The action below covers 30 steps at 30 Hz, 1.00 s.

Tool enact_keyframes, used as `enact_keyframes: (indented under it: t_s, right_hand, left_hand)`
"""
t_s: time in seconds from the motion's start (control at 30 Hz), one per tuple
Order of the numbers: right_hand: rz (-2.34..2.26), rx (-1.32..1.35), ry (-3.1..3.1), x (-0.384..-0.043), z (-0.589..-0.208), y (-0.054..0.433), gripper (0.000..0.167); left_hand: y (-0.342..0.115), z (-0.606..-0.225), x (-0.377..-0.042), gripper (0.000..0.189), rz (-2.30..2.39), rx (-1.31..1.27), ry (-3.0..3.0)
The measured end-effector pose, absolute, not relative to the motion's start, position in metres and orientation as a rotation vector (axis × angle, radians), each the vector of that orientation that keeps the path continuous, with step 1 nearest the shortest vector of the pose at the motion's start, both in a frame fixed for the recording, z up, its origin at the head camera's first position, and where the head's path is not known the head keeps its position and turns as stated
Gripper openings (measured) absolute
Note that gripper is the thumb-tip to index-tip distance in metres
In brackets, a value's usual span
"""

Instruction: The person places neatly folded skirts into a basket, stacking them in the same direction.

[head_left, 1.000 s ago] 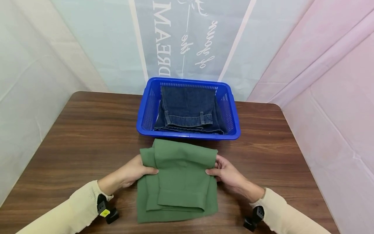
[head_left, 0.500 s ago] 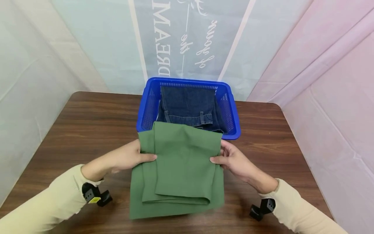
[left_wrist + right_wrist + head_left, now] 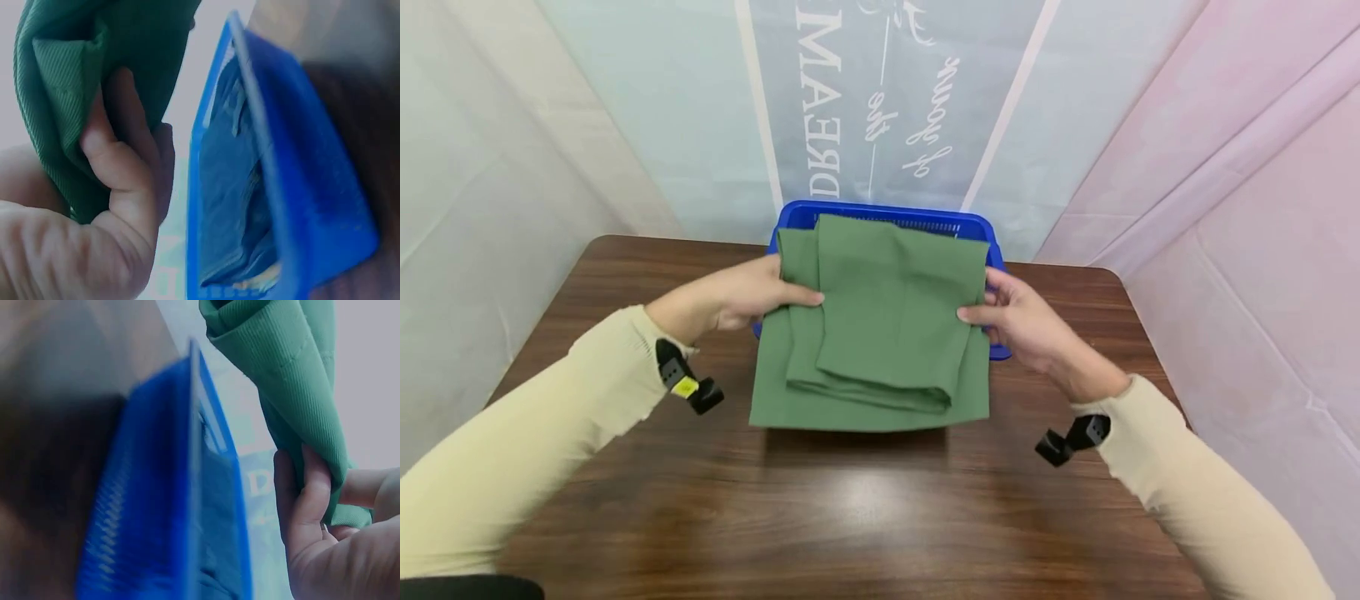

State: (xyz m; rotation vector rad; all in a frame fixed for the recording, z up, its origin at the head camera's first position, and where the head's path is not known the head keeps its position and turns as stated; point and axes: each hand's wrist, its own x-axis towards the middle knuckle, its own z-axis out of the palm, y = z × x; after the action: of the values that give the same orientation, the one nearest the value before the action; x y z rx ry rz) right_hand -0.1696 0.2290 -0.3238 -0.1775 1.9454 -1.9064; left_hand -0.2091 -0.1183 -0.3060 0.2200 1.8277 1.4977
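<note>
Folded green trousers are held up over the blue basket, hiding most of it in the head view. My left hand pinches their left edge, thumb on top and fingers underneath. On the opposite edge my right hand grips the same way. The left wrist view shows the fabric's thick folds between thumb and fingers, well above the basket rim. Inside the basket lie folded dark blue jeans, hidden from the head view by the trousers.
The basket stands at the back of a brown wooden table, close to a printed backdrop curtain. Pale cloth walls flank the table on both sides. Each wrist wears a small black camera.
Both hands have lifted the green trousers off the table and carried them forward, up over the basket. The jeans, visible before, are now covered in the head view.
</note>
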Motion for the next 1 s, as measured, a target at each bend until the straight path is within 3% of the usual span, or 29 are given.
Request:
enact_keyframes:
  t_s: [0.2, 0.43, 0.57, 0.67, 0.83, 1.0]
  right_hand:
    - [-1.822, -0.121, 2.056, -0.210, -0.304, 0.230, 0.055]
    - [-1.724, 0.029, 2.199, -0.251, -0.311, 0.229, 0.055]
    - [-1.643, 0.110, 2.292, -0.265, -0.326, 0.227, 0.061]
    - [-1.483, 0.134, 2.377, -0.267, -0.335, 0.226, 0.075]
    - [-1.178, 0.015, 2.482, -0.264, -0.342, 0.222, 0.095]
    - [-0.785, -0.220, 2.621, -0.261, -0.343, 0.220, 0.090]
  left_hand:
    - [-0.111, -0.296, -0.246, 0.056, 1.509, 0.168, 1.916]
    - [-0.095, -0.297, -0.282, 0.059, 1.438, 0.106, 2.130]
    - [-0.087, -0.308, -0.292, 0.071, 1.326, 0.077, 2.268]
    - [-0.080, -0.318, -0.295, 0.084, 1.213, 0.075, 2.316]
    - [-0.072, -0.326, -0.291, 0.096, 0.833, 0.228, 2.423]
    - [-0.069, -0.328, -0.285, 0.109, 0.453, 0.332, 2.396]
